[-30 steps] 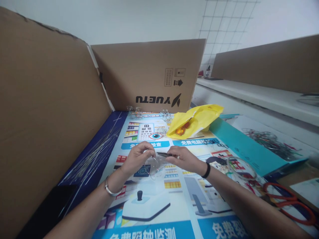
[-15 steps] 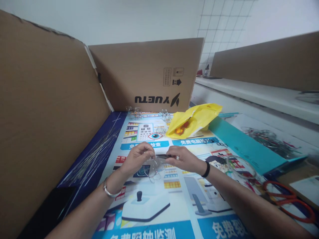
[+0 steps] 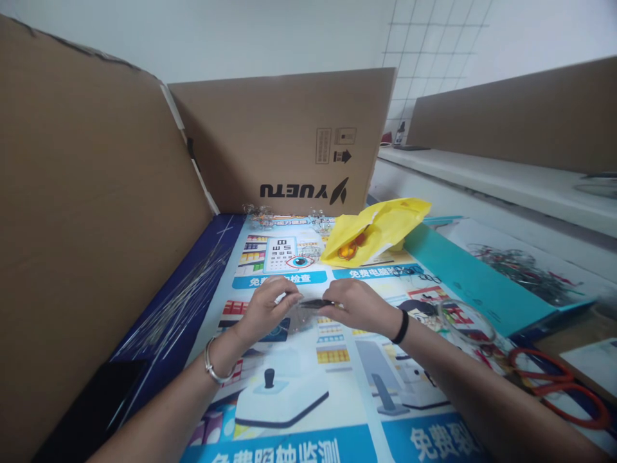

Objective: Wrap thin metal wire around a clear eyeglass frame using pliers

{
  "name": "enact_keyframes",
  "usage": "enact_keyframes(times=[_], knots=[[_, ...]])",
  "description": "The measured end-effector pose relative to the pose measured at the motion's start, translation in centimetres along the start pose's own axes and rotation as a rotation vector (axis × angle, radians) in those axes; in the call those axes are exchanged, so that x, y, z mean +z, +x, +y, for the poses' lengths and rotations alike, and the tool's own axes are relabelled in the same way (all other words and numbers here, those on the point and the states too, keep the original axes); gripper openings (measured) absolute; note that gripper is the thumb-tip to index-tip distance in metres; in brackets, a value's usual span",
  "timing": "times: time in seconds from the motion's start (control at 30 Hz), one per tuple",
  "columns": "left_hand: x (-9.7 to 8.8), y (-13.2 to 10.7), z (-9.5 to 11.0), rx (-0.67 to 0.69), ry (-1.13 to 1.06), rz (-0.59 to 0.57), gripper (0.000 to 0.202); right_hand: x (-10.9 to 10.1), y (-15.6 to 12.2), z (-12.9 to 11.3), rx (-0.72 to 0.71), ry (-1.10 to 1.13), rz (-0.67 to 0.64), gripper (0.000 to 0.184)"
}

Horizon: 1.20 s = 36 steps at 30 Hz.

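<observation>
My left hand [image 3: 268,305] is pinched, thumb against forefinger, on a thin wire piece [image 3: 297,319]. The piece dangles in loops below the fingertips and is blurred. My right hand [image 3: 360,305] is closed around small dark pliers [image 3: 312,303]. Their pointed jaws face left and reach the wire beside my left fingertips. Most of the handles are hidden in my right palm. Both hands are held over the middle of the printed sheet [image 3: 284,399].
Long straight wires [image 3: 178,308] lie at left, beside a cardboard wall [image 3: 87,180]. Farther back are bent wire pieces [image 3: 260,217] and a yellow bag [image 3: 380,228]. At right are a wire coil [image 3: 466,321], orange-handled scissors [image 3: 563,389] and a teal box [image 3: 475,276] of tangled wire pieces.
The looped wire has swung upward and blurred between my hands. My left hand has turned slightly, and its bracelet has shifted. My right hand stays nearly in place with the pliers.
</observation>
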State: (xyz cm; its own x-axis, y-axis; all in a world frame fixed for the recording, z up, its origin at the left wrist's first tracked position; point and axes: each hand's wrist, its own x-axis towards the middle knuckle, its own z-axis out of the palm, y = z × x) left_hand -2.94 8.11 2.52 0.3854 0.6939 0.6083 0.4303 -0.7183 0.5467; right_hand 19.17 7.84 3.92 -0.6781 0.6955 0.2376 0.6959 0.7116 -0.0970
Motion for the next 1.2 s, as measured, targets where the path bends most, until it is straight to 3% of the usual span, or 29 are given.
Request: enact_keyframes(times=[0.47, 0.8, 1.2], knots=[[0.5, -0.2, -0.5, 0.069, 0.225, 0.149, 0.008, 2.4, 0.1, -1.7, 0.220, -0.015, 0.065, 0.042], [1.2, -0.4, 0.1, -0.037, 0.259, 0.226, 0.010, 1.5, 0.1, -3.3, 0.279, -0.161, 0.072, 0.040], [1.2, -0.5, 0.2, -0.064, 0.236, 0.239, 0.010, 1.4, 0.3, -3.6, 0.284, -0.152, -0.003, 0.040]])
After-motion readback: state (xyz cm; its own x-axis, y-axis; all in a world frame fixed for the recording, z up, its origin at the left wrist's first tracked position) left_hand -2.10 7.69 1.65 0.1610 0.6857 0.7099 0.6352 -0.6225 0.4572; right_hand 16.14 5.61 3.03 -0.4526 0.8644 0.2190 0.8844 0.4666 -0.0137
